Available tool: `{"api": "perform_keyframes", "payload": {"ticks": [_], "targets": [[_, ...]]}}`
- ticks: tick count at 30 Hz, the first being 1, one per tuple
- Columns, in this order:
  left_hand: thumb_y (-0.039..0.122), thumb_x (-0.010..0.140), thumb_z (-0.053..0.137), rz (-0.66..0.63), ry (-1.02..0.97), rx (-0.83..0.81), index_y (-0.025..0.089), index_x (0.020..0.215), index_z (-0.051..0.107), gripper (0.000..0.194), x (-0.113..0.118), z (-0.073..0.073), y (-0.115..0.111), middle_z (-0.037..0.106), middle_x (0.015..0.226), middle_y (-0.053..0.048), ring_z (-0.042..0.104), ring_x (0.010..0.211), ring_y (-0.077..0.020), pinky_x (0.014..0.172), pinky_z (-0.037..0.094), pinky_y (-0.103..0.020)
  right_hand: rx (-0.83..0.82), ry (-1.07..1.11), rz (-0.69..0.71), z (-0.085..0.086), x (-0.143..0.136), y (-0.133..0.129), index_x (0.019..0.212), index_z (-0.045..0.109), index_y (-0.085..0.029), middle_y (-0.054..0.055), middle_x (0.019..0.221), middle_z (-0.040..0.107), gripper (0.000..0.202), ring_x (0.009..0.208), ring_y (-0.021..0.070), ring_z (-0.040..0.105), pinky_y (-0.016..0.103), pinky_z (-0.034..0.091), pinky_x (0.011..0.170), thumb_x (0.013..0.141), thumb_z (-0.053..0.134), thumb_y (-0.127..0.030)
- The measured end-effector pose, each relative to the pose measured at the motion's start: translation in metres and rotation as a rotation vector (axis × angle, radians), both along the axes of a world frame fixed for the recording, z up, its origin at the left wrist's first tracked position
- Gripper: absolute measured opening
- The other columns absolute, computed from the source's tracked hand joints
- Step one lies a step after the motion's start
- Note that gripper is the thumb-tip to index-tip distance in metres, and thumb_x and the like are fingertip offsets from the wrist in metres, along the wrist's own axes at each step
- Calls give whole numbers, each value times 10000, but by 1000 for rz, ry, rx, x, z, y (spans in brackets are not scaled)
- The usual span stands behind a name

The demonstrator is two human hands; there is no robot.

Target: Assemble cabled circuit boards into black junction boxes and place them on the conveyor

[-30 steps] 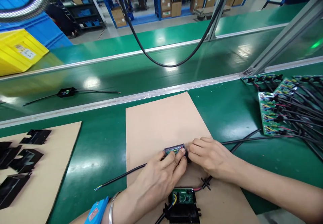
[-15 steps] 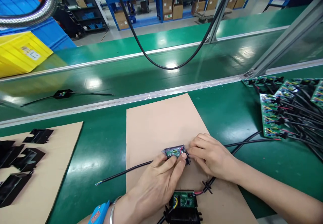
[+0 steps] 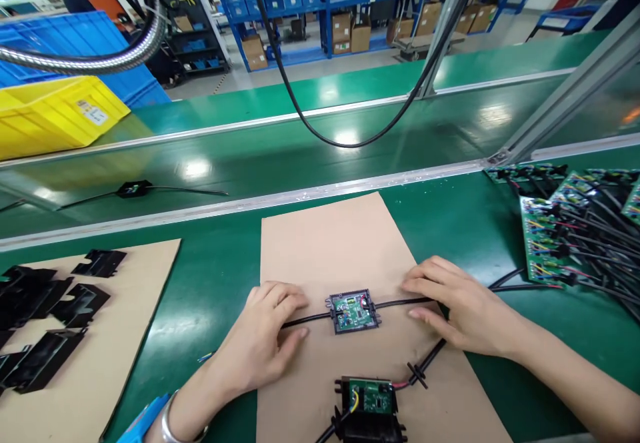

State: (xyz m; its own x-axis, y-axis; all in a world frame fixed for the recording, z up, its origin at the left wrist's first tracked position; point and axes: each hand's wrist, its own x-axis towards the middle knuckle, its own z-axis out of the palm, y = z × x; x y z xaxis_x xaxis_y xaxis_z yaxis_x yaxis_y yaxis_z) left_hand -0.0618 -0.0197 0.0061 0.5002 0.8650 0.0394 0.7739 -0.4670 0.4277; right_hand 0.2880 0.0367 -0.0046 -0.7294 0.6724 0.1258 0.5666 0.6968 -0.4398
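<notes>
A small green circuit board (image 3: 354, 312) sits in a shallow black housing on a sheet of cardboard (image 3: 325, 246). Black cables leave it on both sides. To its left, my left hand (image 3: 265, 336) curves around the left cable (image 3: 313, 318), thumb and fingers apart. My right hand (image 3: 450, 303) is on the other side, its fingers spread about the right cable (image 3: 403, 303), gripping nothing that I can see. Closer to me lies a second board (image 3: 373, 395) in a deeper black housing (image 3: 373, 428), with cables at both ends.
Several black plastic housings (image 3: 50, 360) lie on another cardboard sheet (image 3: 135, 296) at left. Green boards with black cables (image 3: 545, 240) are heaped at right. Behind a metal rail (image 3: 320, 193), another cabled unit (image 3: 134, 189) rests on the green surface. A black cable loop (image 3: 345, 144) hangs above.
Both hands have let go of the board and drawn apart, left hand to the left, right hand to the right. The board now lies uncovered in its housing. The view has shifted slightly.
</notes>
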Motion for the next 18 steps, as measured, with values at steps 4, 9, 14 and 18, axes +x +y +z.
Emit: {"api": "perform_keyframes", "payload": {"ticks": [4, 9, 14, 18], "targets": [[166, 924, 461, 45, -35, -25, 195, 931, 547, 90, -5, -11, -5, 578, 936, -57, 530, 873, -206, 771, 457, -355, 43, -1, -13, -9, 11, 2, 959, 584, -179, 88, 980, 595, 125, 911, 221, 518, 374, 408, 791, 961, 460, -193], [206, 914, 484, 166, 20, 131, 192, 856, 559, 96, -10, 4, 59, 569, 868, -39, 556, 796, -177, 712, 482, -291, 258, 14, -77, 5, -4, 71, 900, 601, -168, 79, 849, 616, 196, 796, 209, 537, 329, 411, 711, 971, 434, -244], [185, 863, 535, 352, 80, 297, 172, 893, 599, 72, -11, 25, 182, 578, 987, -103, 556, 993, -276, 877, 445, -416, 321, -57, -193, 40, -36, 196, 946, 665, -163, 104, 935, 673, 184, 930, 258, 561, 377, 429, 819, 902, 488, -181], [217, 822, 615, 438, 89, 345, 124, 1191, 539, 388, -3, 11, 202, 413, 1378, -217, 374, 1278, -416, 1007, 310, -579, 309, -66, -248, 38, -46, 218, 1088, 676, -162, 147, 1131, 651, 266, 1067, 329, 526, 480, 415, 882, 851, 558, -175]]}}
